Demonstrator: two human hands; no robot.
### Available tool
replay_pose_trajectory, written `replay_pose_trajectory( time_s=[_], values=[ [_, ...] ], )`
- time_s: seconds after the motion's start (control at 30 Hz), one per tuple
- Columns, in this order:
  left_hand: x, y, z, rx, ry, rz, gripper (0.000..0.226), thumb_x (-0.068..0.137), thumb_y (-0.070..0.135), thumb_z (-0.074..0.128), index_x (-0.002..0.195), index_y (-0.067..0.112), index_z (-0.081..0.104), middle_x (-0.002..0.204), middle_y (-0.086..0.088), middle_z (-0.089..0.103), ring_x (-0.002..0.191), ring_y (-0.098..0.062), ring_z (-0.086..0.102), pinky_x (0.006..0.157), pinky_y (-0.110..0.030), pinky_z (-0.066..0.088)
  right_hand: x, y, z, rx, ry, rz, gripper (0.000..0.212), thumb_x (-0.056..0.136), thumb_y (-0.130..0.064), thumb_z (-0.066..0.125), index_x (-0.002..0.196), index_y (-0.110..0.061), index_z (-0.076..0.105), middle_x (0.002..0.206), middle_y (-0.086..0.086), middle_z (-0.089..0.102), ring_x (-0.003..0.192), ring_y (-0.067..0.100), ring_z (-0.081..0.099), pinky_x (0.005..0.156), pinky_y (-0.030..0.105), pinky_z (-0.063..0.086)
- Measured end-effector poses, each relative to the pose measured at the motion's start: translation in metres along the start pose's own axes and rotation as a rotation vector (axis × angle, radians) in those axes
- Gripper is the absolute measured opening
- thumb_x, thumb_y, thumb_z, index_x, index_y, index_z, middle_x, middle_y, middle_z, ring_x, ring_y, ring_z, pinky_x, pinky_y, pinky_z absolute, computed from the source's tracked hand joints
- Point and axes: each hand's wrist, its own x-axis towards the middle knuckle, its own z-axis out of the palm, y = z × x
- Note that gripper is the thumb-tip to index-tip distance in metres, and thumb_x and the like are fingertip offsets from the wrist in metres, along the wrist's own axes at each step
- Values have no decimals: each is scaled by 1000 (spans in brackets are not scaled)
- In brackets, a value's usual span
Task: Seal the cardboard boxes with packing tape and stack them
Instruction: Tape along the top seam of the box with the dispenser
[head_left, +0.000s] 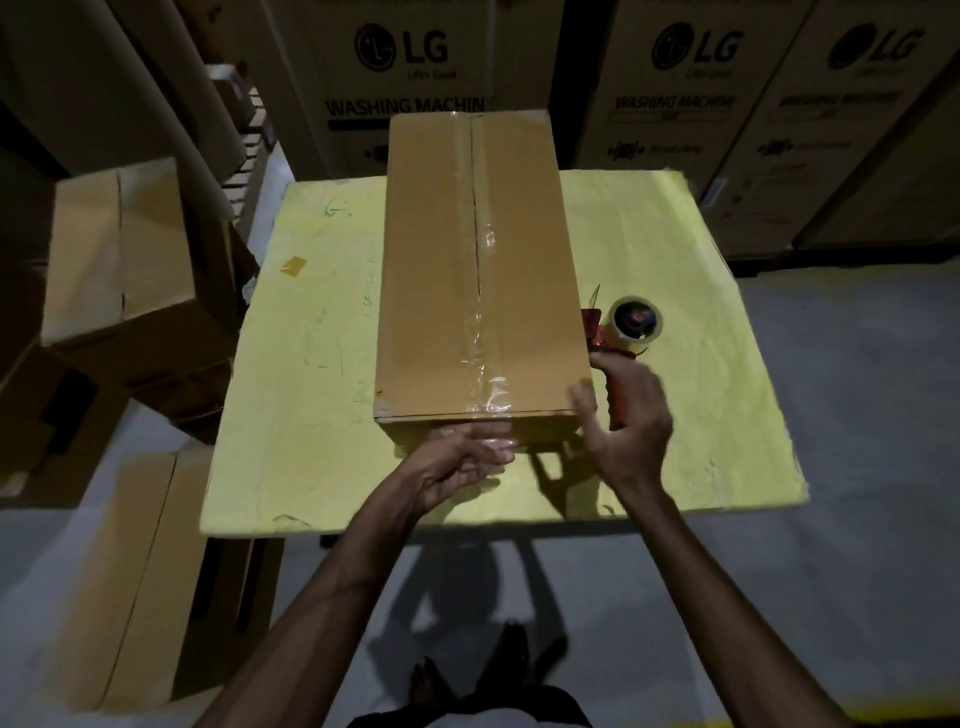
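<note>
A long cardboard box (431, 270) lies lengthwise on the yellow table (306, 364). Clear packing tape (483, 291) runs along its top centre seam and folds over the near edge. My left hand (462, 457) presses its straight fingers flat on the tape end on the box's near face. A red-orange tape dispenser (618, 338) with its roll of tape stands on the table just right of the box. My right hand (628, 421) hovers over the dispenser's handle with fingers loose and the thumb spread toward the box's near right corner; it is blurred.
Other cardboard boxes stand on the floor left of the table (140, 571) and are piled further back (124, 249). Large LG washing machine cartons (410, 78) wall off the back. A scrap of brown tape (293, 266) sticks to the table. Grey floor lies to the right.
</note>
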Motion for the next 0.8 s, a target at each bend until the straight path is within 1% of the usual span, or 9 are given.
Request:
replay_pose_trajectory(
  time_s=[0.07,0.17,0.23,0.4,0.5,0.6,0.67,0.73,0.8],
  values=[
    [1,1,-3,-39,-31,-16,45,85,-21,62,124,0,69,116,-21,74,96,-23,77,82,-25,62,-13,-11,11,-112,-257,-225,37,92,-36,75,125,-21,70,126,-1,67,117,17,58,99,36,42],
    [0,3,-5,-41,-16,-20,34,89,-22,55,109,0,70,96,-18,75,80,-19,76,64,-20,61,-20,-16,39,-203,-406,-297,39,93,-54,67,124,-30,71,129,-5,66,120,19,56,101,44,39],
    [-2,3,-4,-28,-21,-18,31,90,-23,52,103,1,69,89,-16,73,75,-16,75,65,-18,60,-19,-15,54,-208,-446,-291,38,92,-59,63,118,-34,73,125,-6,67,117,18,55,100,45,39],
    [-1,5,-4,-94,-65,-49,36,89,-24,55,115,-2,66,91,-17,73,78,-19,75,70,-21,62,-14,-10,67,-260,-485,-268,34,87,-56,70,115,-36,73,116,-8,66,108,17,56,90,45,45],
    [1,4,-4,-66,3,-28,41,82,-26,61,117,-5,68,99,-21,74,80,-20,76,64,-21,62,-5,-14,65,-340,-488,-274,59,81,-70,66,126,-31,65,115,-4,64,101,18,56,85,37,41],
    [3,-3,-2,-29,135,19,33,83,-25,59,109,-7,69,107,-27,73,73,-20,73,57,-20,59,5,-17,63,-435,-512,-245,75,73,-84,61,130,-35,60,115,-1,61,102,19,54,82,34,32],
    [7,-2,-4,-21,153,33,30,86,-22,59,110,-6,69,111,-28,72,77,-22,73,58,-21,60,7,-17,64,-466,-537,-238,77,72,-87,58,131,-37,60,116,-2,60,103,19,54,82,34,30],
    [12,-3,-12,4,125,-18,23,88,-18,63,104,-4,71,101,-24,74,76,-22,74,61,-23,62,8,-16,64,-483,-544,-238,78,72,-88,58,131,-37,60,116,-2,59,102,18,53,81,34,31],
    [20,-16,-27,186,139,-94,16,90,-11,65,103,-4,71,96,-20,75,80,-23,75,76,-31,65,10,-15,62,-512,-536,-252,78,71,-86,62,132,-37,58,116,-2,58,102,19,53,80,34,32]
  ],
)
